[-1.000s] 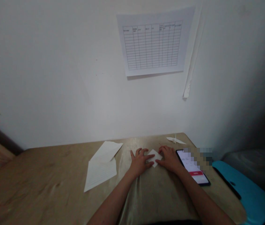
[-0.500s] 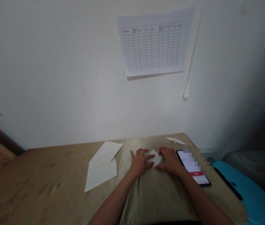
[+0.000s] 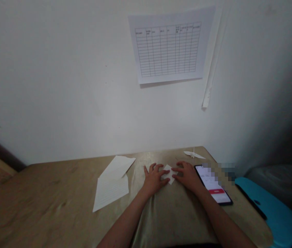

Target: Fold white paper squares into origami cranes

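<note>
A small piece of folded white paper (image 3: pixel 170 175) lies on the cloth-covered table between my two hands, its corners pointing toward and away from me. My left hand (image 3: pixel 154 178) rests at its left side, fingers spread, with the thumb and index fingertips on the paper. From the other side, my right hand (image 3: pixel 189 176) reaches in with its fingers apart, and its fingertips touch or nearly touch the right edge. Neither hand is closed around the paper. The fingertips hide parts of its edges.
Two overlapping lined sheets (image 3: pixel 113 182) lie to the left. A phone (image 3: pixel 219 196) with a lit screen is by my right forearm. A folded paper crane-like shape (image 3: pixel 194 155) sits near the wall. A turquoise case (image 3: pixel 272 210) stands beyond the table's right edge. A printed table (image 3: pixel 170 51) hangs on the wall.
The fingers of my right hand have shifted slightly, the thumb moving up and away from the paper's near edge. My left hand stays in place on the paper.
</note>
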The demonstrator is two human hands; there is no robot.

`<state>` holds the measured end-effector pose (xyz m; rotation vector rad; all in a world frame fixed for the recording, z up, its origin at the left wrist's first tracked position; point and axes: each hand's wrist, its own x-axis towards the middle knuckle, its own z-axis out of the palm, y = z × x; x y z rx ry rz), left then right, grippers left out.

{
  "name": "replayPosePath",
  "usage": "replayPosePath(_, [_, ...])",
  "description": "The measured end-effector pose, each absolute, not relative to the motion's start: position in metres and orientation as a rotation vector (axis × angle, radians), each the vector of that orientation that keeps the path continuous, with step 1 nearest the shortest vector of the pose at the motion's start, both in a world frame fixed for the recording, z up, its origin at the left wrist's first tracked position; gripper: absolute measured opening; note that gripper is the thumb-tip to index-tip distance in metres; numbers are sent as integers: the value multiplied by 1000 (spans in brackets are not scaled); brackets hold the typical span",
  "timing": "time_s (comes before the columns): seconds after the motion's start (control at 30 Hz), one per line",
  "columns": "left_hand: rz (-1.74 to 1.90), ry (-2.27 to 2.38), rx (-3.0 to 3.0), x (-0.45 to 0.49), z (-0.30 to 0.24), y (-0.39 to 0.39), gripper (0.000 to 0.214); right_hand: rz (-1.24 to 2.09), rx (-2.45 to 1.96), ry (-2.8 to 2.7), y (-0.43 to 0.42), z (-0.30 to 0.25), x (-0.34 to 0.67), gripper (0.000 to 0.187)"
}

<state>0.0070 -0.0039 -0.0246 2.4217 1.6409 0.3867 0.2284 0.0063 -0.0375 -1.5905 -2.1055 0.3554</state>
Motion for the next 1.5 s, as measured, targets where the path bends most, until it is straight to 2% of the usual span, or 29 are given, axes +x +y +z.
replayPosePath(0.2, [387,1619,2417,5,-26,-3,43,304,-1635,-2109,7,-38,227,36])
replayPosePath(0.4, [335,1485,2399,-17,-22,5,58,300,-1624,-2113,5,-38,226,41])
replayPosePath(0.63, [391,1491,2374,-32,-23,15,40,327,-1666,-2112,4,-36,221,40])
replayPosePath(0.8, [464,1537,2361,-35,-29,21,40,334,-1667,-2121,3,-32,219,44])
replayPosePath(0.97, [492,1568,2332,-34,-31,22,31,347,-1565,-2124,3,-32,218,25])
replayPosePath(1.03, [502,1562,2329,-32,-31,21,28,361,-1527,-2141,4,-34,217,23])
replayPosePath(1.2, [515,1559,2302,-30,-32,22,26,381,-1519,-2148,1,-34,214,23])
replayPosePath(1.37, [543,1553,2304,-31,-36,23,28,312,-1564,-2116,-6,-29,205,33])
replayPosePath(1.5, [552,1567,2302,-30,-35,23,30,340,-1591,-2122,-6,-28,202,34])
